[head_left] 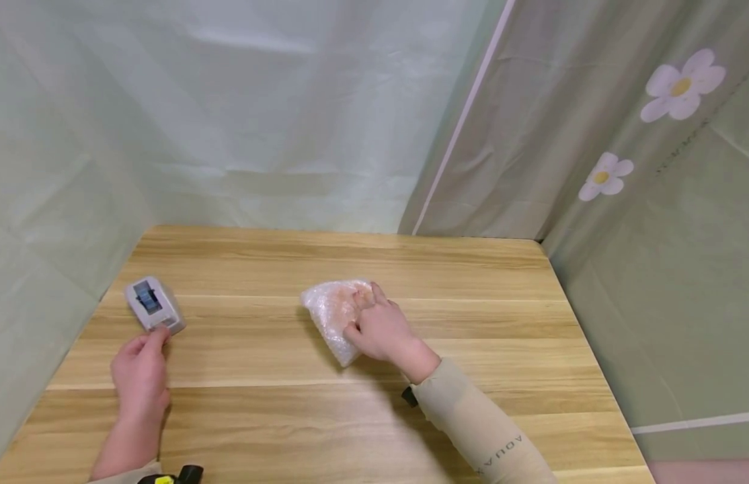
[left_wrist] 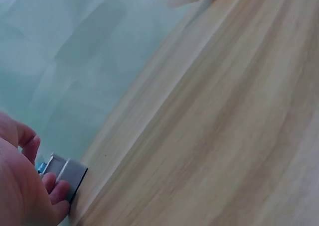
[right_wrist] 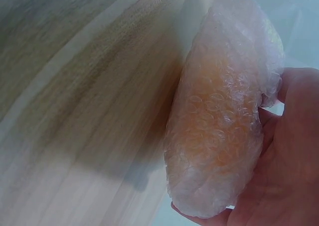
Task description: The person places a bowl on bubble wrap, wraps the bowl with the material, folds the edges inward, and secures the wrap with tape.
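A grey tape dispenser (head_left: 152, 304) with a dark blue roll window lies near the table's left edge. My left hand (head_left: 140, 376) pinches at its near end with thumb and forefinger; I cannot tell whether the tape's end is between them. In the left wrist view, the fingers curl beside the dispenser (left_wrist: 73, 176). Near the table's middle, my right hand (head_left: 386, 329) grips a bubble-wrapped bundle (head_left: 329, 312) from its right side. Something orange shows through the clear wrap of the bundle (right_wrist: 214, 111) in the right wrist view, tilted above the wood.
The light wooden table (head_left: 278, 417) spreads under both hands. A pale green curtain (head_left: 259, 134) hangs behind it, and a grey-green one with white flowers (head_left: 683, 84) at the right. Black wrist devices sit at both cuffs.
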Tool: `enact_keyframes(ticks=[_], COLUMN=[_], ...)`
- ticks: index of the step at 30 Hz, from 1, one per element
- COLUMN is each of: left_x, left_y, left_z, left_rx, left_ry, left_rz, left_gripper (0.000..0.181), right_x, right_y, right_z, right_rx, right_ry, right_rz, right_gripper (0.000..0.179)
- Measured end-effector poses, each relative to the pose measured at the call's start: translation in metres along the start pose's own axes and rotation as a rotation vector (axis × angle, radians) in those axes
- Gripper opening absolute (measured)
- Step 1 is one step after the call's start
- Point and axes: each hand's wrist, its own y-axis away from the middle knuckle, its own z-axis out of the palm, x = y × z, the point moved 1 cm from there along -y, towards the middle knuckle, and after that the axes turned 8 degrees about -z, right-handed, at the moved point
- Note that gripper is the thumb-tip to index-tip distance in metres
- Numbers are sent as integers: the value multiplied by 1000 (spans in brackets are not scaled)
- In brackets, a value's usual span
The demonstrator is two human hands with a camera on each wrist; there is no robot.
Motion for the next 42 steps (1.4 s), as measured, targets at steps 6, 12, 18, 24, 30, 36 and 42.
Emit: enact_keyframes(ticks=[6, 12, 18, 24, 30, 36, 42], left_x=[1, 1, 0, -4, -5, -8, -8], left_y=[1, 1, -2, -6, -9, -11, -15], left_z=[-3, -4, -4, -6, -8, -11, -14], left_rx=[-12, -18, -20, 13, 26, 27, 32], left_ry=[-57, -81, -297, -450, -551, -649, -747], left_rz=[33, 64, 135, 219, 264, 353, 463], left_gripper=[38, 37, 36, 36, 32, 29, 29], right_x=[0, 1, 1, 2, 2, 2, 2], right_y=[0, 1, 1, 0, 0, -1, -1], right_z=[0, 0, 0, 1, 1, 2, 2], right_rx=[4, 7, 5, -5, -2, -4, -2], right_ry=[-7, -15, -16, 5, 4, 11, 7], right_rz=[-3, -5, -7, -7, -6, -4, 4], right_gripper=[60, 55, 51, 57, 54, 52, 57])
